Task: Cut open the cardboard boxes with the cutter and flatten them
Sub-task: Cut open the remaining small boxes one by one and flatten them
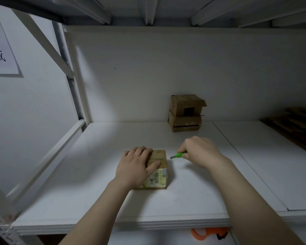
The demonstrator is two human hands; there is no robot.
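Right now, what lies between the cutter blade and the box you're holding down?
Nothing: the head view shows only bare white shelf between the green cutter and the box under the left hand.

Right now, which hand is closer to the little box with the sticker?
Left. The left hand rests on top of the little box; the right hand is off to its right, holding the green cutter, not touching it.
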